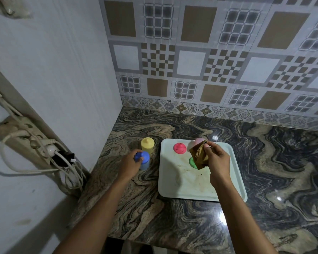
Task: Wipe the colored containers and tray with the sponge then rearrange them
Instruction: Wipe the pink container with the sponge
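Head view: left of centre in the frame, the left hand (pixel 130 162) curls round the cap of the blue container (pixel 143 162), which stands on the stone counter (pixel 173 226) just in front of the yellow container (pixel 147 144). Right of centre, the right hand (pixel 218 160) pinches a folded brown sponge (pixel 199 154) above the stained white tray (pixel 191 189). 3 containers are on the tray: red (pixel 180 148), green (pixel 192 161) and pink (pixel 197 141), the last 2 partly hidden by the sponge.

The containers look like small, light, smooth plastic, probably slippery when damp. Gripping the body seems safer than the knobbed cap. The sponge is soft. The tray looks stiff and thin and may slide, so steady it at its rim.
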